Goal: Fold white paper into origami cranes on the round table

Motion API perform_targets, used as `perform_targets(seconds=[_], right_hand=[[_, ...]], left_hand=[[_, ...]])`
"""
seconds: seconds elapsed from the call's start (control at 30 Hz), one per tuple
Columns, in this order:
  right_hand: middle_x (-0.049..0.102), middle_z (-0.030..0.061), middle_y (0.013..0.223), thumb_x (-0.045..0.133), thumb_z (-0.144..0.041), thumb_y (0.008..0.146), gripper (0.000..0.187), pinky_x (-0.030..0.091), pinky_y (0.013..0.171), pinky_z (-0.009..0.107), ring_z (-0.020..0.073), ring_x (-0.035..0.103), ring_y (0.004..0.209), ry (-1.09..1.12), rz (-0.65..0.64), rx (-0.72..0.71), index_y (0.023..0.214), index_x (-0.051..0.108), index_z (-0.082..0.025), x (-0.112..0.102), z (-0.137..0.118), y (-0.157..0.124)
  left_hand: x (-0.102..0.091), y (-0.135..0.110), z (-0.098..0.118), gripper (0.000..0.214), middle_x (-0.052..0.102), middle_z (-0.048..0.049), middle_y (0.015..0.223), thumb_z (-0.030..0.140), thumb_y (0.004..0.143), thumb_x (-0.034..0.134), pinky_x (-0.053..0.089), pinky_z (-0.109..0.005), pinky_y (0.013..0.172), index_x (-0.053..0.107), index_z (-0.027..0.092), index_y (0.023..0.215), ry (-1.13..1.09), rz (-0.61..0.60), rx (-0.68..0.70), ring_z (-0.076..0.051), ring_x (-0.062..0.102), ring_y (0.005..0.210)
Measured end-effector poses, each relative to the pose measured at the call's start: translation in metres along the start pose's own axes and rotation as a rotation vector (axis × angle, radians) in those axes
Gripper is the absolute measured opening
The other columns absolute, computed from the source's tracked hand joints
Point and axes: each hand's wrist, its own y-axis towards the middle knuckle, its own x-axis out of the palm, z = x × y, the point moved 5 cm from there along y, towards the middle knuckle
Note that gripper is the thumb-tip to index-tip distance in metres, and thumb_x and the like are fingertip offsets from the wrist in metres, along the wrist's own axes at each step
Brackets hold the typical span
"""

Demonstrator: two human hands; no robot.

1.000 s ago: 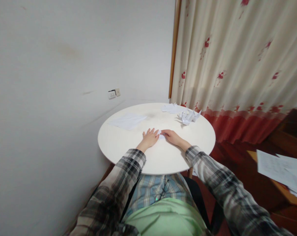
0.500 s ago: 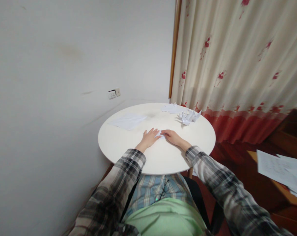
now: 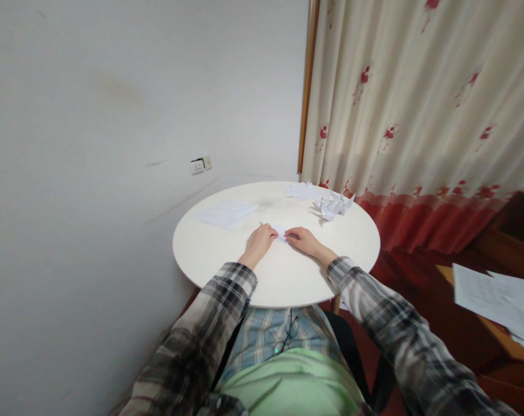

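A pale, smudged wall (image 3: pixel 114 110) fills the left side, with a white socket plate (image 3: pixel 196 167) mounted low. A narrow wooden strip (image 3: pixel 307 92) runs vertically beside a cream curtain (image 3: pixel 413 110) with red floral marks and a red lower band. A round white table (image 3: pixel 214 254) stands near the wall; reddish-brown flooring (image 3: pixel 389 268) shows right of it, under soft light.

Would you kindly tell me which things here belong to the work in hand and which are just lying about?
In hand:
small paper, between the fingers of the left hand and right hand
table, beneath it

Apparently just lying about:
flat sheet, far left on the table
folded papers, far right
side papers, off the table
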Motion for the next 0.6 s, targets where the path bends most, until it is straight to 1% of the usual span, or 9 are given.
perform_targets(seconds=[0.13,0.2,0.33,0.47,0.6], right_hand=[[0.067,0.005,0.087,0.052,-0.024,0.081,0.018,0.041,0.076,0.025,0.0142,0.058,0.079,0.006,0.005,-0.015,0.088,0.067,-0.016,-0.001,0.0,0.0],[0.068,0.0047,0.084,0.051,-0.025,0.081,0.019,0.041,0.074,0.025,0.0144,0.057,0.077,0.005,0.016,-0.008,0.085,0.067,-0.017,-0.002,0.0,0.0],[0.068,0.004,0.086,0.051,-0.019,0.079,0.018,0.041,0.076,0.026,0.0146,0.058,0.08,0.036,0.013,-0.007,0.083,0.069,-0.018,-0.002,-0.002,0.0],[0.069,0.0033,0.088,0.051,-0.016,0.079,0.019,0.041,0.082,0.027,0.0145,0.059,0.084,0.085,-0.015,-0.077,0.083,0.069,-0.018,-0.002,-0.009,-0.001],[0.069,0.0032,0.091,0.052,-0.015,0.078,0.019,0.04,0.087,0.029,0.0151,0.06,0.088,0.13,-0.036,-0.152,0.084,0.069,-0.019,-0.003,-0.014,-0.002]], left_hand=[[0.004,-0.001,-0.004,0.029,0.062,-0.0055,0.098,0.01,0.08,0.042,0.04,-0.028,0.088,0.066,0.019,0.095,-0.008,-0.013,-0.035,-0.018,0.052,0.096],[0.003,-0.001,-0.003,0.032,0.063,-0.0057,0.099,0.01,0.079,0.04,0.04,-0.029,0.088,0.065,0.019,0.097,0.001,-0.004,-0.035,-0.018,0.052,0.097],[0.001,-0.001,-0.001,0.029,0.064,-0.0067,0.098,0.019,0.082,0.041,0.04,-0.03,0.087,0.066,0.019,0.096,-0.019,0.008,-0.072,-0.02,0.054,0.095],[0.001,-0.002,0.0,0.029,0.065,-0.0064,0.096,0.031,0.084,0.041,0.039,-0.031,0.088,0.067,0.02,0.094,-0.044,0.007,-0.093,-0.02,0.054,0.094],[0.001,-0.002,0.0,0.029,0.065,-0.0072,0.099,0.03,0.08,0.049,0.041,-0.03,0.084,0.062,0.018,0.104,-0.059,-0.002,-0.066,-0.02,0.054,0.094]])
